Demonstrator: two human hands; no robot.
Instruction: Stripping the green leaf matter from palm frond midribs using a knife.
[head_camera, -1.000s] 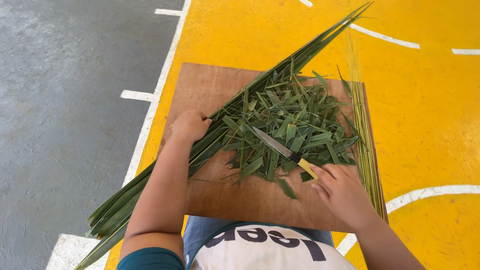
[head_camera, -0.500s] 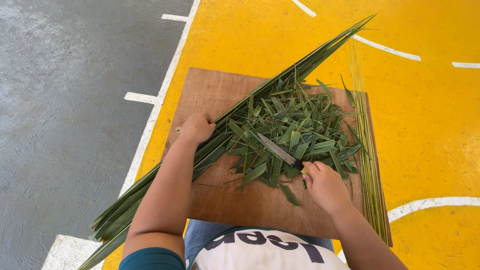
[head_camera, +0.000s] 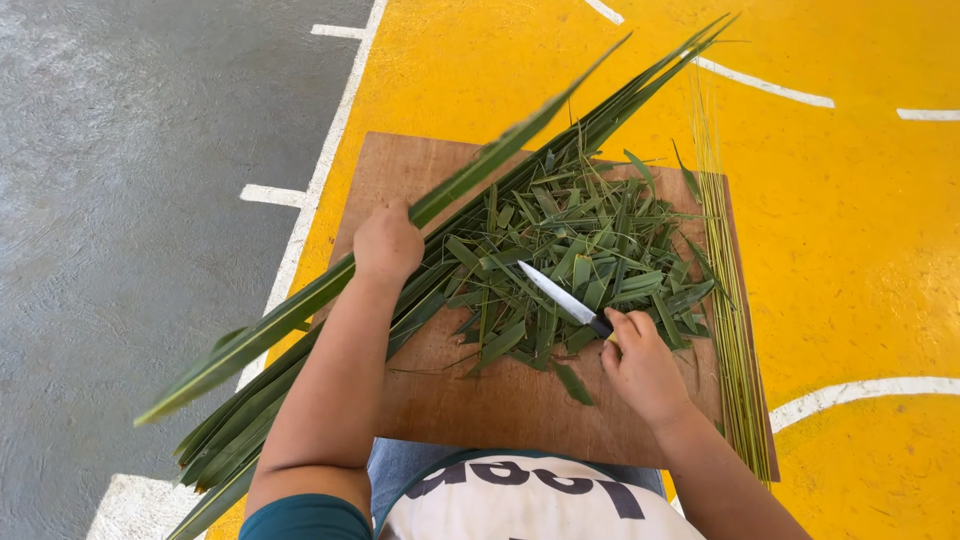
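A heap of cut leaf pieces (head_camera: 570, 265) covers the wooden board (head_camera: 400, 180) and stripped midribs (head_camera: 730, 330) line its right edge, while the left hand (head_camera: 388, 243) grips one long leaf (head_camera: 420, 210) from the uncut bundle (head_camera: 250, 420) and the right hand (head_camera: 643, 365) is closed on the knife (head_camera: 562, 297).

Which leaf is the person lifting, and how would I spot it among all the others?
Start at the brown wooden board on the yellow floor. A bundle of long green leaves crosses it diagonally; above the bundle, the left hand grips one long leaf. Unlike the others, it is raised clear of the pile and looks blurred.

Left hand (head_camera: 388, 243) raised, fisted; right hand (head_camera: 642, 362) low, fingers (head_camera: 622, 325) curled.
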